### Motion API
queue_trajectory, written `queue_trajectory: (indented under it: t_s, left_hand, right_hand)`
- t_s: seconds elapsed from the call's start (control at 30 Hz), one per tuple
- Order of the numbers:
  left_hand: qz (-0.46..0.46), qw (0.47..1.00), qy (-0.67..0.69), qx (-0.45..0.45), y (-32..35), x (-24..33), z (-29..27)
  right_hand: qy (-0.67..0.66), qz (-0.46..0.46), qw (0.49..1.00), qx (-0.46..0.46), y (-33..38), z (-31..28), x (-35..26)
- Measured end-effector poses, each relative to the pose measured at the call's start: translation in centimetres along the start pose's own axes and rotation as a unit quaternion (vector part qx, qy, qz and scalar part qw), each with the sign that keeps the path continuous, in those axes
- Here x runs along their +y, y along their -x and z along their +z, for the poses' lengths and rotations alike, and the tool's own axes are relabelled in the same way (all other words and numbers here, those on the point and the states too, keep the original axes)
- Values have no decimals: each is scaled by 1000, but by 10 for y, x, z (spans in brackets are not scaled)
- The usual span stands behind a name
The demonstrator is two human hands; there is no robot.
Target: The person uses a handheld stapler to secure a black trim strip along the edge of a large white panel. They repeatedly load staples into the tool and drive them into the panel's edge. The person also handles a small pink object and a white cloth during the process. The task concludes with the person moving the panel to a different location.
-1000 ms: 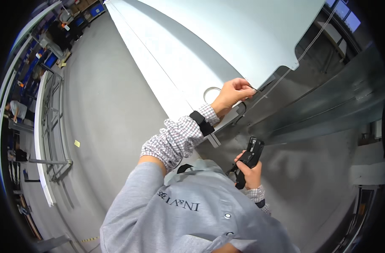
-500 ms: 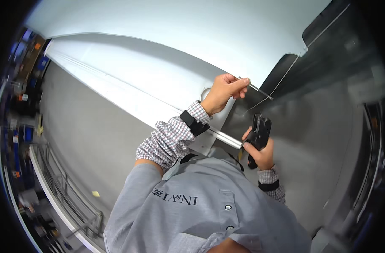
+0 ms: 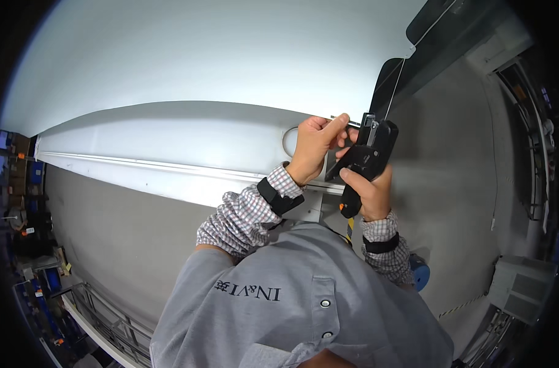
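My left hand (image 3: 312, 148) pinches a slim silvery rod (image 3: 354, 124) between thumb and fingers, just below the edge of a large pale sheet (image 3: 230, 55). My right hand (image 3: 371, 191) is wrapped round a black hand-held tool (image 3: 370, 158) with a metal part in its head and an orange spot low on its handle. The tool's head is beside the rod's far end; whether they touch I cannot tell. Above the tool, a thin light cord (image 3: 396, 89) runs up to the sheet's corner.
Below the sheet lies a long white surface (image 3: 95, 153) with a metal rail (image 3: 163, 167) and a round ring-edged opening (image 3: 285, 142). A blue roll (image 3: 420, 273) is by my right forearm. A pale cabinet (image 3: 520, 291) stands at lower right, a metal frame (image 3: 111, 322) at lower left.
My right hand has raised the black tool up and to the left, to the rod in my left hand. The view has turned, so the sheet and rail lie more level.
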State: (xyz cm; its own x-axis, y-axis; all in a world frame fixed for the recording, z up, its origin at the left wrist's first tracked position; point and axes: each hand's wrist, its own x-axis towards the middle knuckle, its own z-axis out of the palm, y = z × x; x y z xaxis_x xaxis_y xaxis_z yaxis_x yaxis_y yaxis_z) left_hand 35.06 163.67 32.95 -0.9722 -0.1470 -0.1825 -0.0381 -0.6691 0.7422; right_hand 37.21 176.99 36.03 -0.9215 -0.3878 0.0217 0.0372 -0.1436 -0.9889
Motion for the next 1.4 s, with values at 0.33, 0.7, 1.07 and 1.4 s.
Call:
queue_trajectory:
  t_s: [0.33, 0.7, 1.07, 1.4]
  left_hand:
    - [6, 1000, -19, 11, 6, 9, -3]
    - [43, 999, 0, 18, 13, 8, 3]
    - [56, 998, -22, 29, 13, 8, 3]
    - [-9, 999, -29, 22, 9, 11, 0]
  right_hand:
    - [26, -38, 998, 39, -6, 8, -9]
    - [-6, -37, 999, 36, -3, 10, -13]
    - [-29, -16, 999, 37, -2, 11, -12]
    - [5, -21, 999, 38, -4, 6, -8]
